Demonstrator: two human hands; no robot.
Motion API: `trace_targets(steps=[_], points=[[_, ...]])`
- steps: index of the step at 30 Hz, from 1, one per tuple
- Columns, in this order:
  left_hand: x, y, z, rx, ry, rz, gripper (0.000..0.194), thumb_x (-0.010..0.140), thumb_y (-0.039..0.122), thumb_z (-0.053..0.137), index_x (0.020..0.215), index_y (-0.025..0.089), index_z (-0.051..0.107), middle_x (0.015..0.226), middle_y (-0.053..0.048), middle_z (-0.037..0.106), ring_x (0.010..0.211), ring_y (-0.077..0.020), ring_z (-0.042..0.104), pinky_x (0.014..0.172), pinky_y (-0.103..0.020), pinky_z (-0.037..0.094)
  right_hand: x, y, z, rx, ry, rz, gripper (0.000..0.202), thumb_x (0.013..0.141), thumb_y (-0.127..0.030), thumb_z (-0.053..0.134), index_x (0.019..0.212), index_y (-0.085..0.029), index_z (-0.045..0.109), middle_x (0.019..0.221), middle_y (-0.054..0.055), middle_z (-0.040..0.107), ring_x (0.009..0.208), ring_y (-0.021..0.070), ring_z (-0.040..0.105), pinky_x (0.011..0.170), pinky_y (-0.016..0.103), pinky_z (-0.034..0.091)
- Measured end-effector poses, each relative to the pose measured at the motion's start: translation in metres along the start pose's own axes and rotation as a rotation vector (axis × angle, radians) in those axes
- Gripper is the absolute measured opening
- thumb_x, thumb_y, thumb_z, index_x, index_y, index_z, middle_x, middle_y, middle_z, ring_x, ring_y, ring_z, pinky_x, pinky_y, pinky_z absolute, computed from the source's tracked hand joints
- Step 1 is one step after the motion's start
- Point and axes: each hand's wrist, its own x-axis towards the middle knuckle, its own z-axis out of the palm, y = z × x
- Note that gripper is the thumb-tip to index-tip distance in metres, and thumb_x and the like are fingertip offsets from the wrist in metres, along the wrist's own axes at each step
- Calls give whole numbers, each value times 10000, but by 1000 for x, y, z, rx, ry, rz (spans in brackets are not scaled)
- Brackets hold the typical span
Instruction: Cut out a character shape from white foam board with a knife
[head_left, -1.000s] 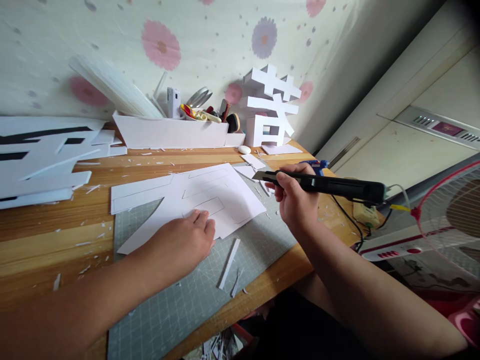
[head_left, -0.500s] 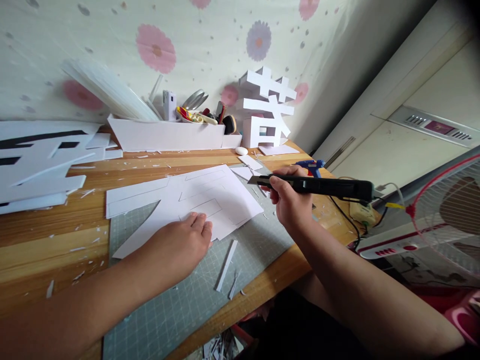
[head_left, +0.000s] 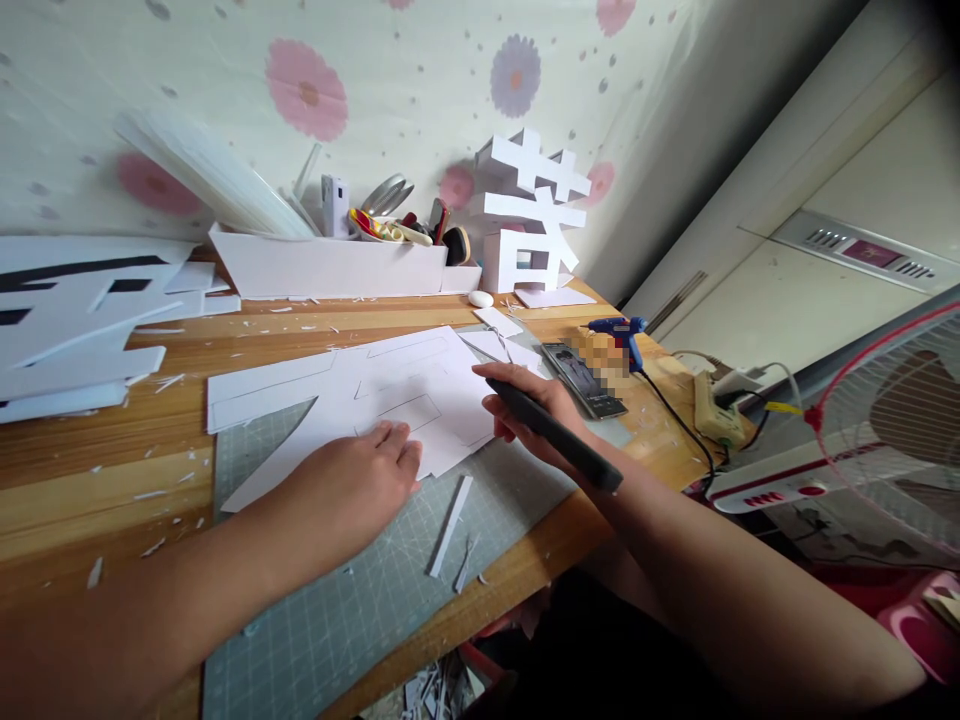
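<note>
A white foam board sheet [head_left: 420, 370] with outlines drawn on it lies on a grey-green gridded cutting mat [head_left: 315, 600]. My left hand [head_left: 367, 475] rests flat on the sheet's near part, fingers stretched out. At the sheet's right side, my right hand [head_left: 525, 405] is closed around a black utility knife [head_left: 559, 437]. The knife slants, its butt end toward me and the right; its blade is hidden behind my fingers. A narrow white strip [head_left: 451, 526] and thin scraps lie on the mat nearer me.
Cut white sheets [head_left: 82, 320] are piled at the left. A tool box [head_left: 330, 268] and a white built-up character [head_left: 531, 215] stand at the back. A phone [head_left: 585, 380], a blue glue gun [head_left: 619, 335], a power strip [head_left: 716, 410] and a fan [head_left: 900, 430] are at the right.
My right hand has moved left and down toward the sheet, turning the knife from nearly level to a slant. The phone has come into view behind it. My left hand stays on the sheet.
</note>
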Motion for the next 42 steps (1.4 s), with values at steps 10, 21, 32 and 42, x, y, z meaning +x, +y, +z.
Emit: trace_targets(steps=[10,21,32,42], points=[[-15,-56,-12,-378,-104,-63,656,798,260,784,1418,297,572,1530,-62,521,1450,-254,472,1169,-441,430,11,0,18,460,-112,167,517,735,-531,844,1126,-212,734,709,-39,625,537,105,590,493,253,534],[-11,-52,-22,-338,-154,-130,686,752,328,839,1391,259,601,1579,-111,461,1396,-307,534,1134,-424,447,23,-18,78,454,-17,283,312,655,-408,826,656,-209,586,458,-85,501,385,76,406,353,210,342],[-10,-52,-27,-387,-188,-132,470,723,320,877,1160,257,717,1588,-61,473,1350,-329,568,1094,-435,464,20,-17,85,337,23,281,372,654,-463,835,664,-207,564,540,-52,527,512,102,470,439,231,360],[-8,-52,-32,-422,-254,-141,444,727,372,861,1128,256,709,1612,-44,443,1392,-323,524,1111,-422,432,19,-20,85,327,20,307,381,648,-479,831,661,-205,567,559,-40,535,536,104,470,455,231,353]])
